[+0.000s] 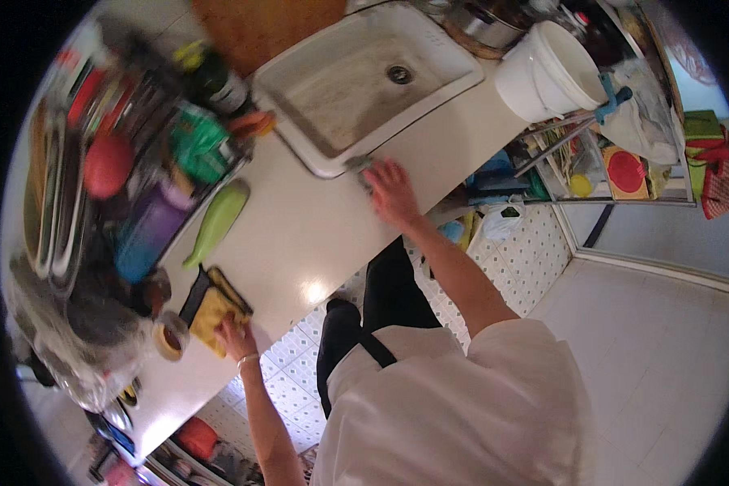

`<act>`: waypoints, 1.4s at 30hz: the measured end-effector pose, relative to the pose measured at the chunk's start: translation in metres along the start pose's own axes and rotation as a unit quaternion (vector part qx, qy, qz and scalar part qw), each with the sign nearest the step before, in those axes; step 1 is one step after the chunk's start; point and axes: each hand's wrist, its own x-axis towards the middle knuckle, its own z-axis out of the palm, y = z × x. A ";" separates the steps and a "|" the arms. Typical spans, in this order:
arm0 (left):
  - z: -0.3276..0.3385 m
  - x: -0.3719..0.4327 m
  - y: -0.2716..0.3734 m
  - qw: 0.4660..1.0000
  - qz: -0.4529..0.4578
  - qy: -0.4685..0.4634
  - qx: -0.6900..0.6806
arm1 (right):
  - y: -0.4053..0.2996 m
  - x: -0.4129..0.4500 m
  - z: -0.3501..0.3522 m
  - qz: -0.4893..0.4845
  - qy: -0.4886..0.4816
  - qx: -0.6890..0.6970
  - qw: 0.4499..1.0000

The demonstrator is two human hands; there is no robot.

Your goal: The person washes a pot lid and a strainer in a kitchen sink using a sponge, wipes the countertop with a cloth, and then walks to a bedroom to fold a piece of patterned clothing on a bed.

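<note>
My left hand (236, 337) is on a yellow cloth with dark edging (211, 313), its fingers at the cloth's near side on the countertop. At the near corner of the white sink (346, 155), my right hand (393, 193) grips a small grey-green scrubbing pad (359, 164), partly hidden under the fingers and blurred. A long pale-green vegetable (222, 219) lies on the pale countertop (291, 225) between the cloth and the sink. The sink holds no standing water that I can make out; its drain (400, 75) shows.
A white bucket (537, 76) stands right of the sink, beside a metal pot (486, 27). Along the left, a crowded rack holds a purple-blue bottle (149, 231), a green packet (200, 143) and a red round object (108, 165). A tape roll (170, 337) sits near the cloth.
</note>
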 end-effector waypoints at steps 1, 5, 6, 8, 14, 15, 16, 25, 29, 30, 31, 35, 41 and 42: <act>-0.003 -0.004 -0.009 0.999 -0.014 -0.015 0.045 | 0.037 0.012 -0.009 0.031 -0.001 -0.017 0.999; -0.012 -0.004 0.015 0.935 -0.164 -0.132 0.287 | 0.184 0.041 -0.034 0.147 0.055 -0.115 0.981; -0.012 0.002 0.048 0.921 -0.171 -0.150 0.315 | 0.221 0.040 -0.040 0.163 0.052 -0.115 0.979; -0.005 0.014 0.086 0.905 -0.181 -0.164 0.347 | 0.277 0.048 -0.057 0.184 0.083 -0.180 0.963; 0.025 0.121 0.278 0.971 0.151 -0.184 0.008 | 0.367 -0.047 -0.080 0.375 0.087 -0.137 0.913; 0.022 0.146 0.317 0.969 0.200 -0.146 0.012 | 0.378 -0.060 -0.078 0.410 0.082 -0.095 0.903; 0.022 0.170 0.348 0.963 0.240 -0.080 -0.091 | 0.372 -0.064 -0.078 0.416 0.105 -0.079 0.900; -0.008 0.330 0.597 0.848 0.518 0.109 0.025 | 0.240 0.112 -0.106 0.344 0.193 0.571 0.720; 0.002 0.380 0.585 0.821 0.543 0.028 0.173 | 0.187 0.240 -0.054 0.225 0.016 0.655 0.721; 0.005 0.380 0.600 0.822 0.531 -0.042 0.203 | 0.191 0.266 -0.054 0.218 0.018 0.652 0.726; 0.003 0.379 0.609 0.820 0.510 -0.112 0.235 | 0.185 0.290 -0.056 0.219 -0.008 0.640 0.736; 0.012 0.375 0.619 0.826 0.474 -0.041 0.301 | 0.149 0.333 -0.078 0.148 -0.115 0.693 0.696; 0.022 0.377 0.625 0.861 0.412 0.036 0.296 | 0.146 0.373 -0.089 0.117 -0.275 0.635 0.712; 0.023 0.378 0.627 0.861 0.413 0.035 0.295 | 0.149 0.374 -0.091 0.131 -0.223 0.606 0.752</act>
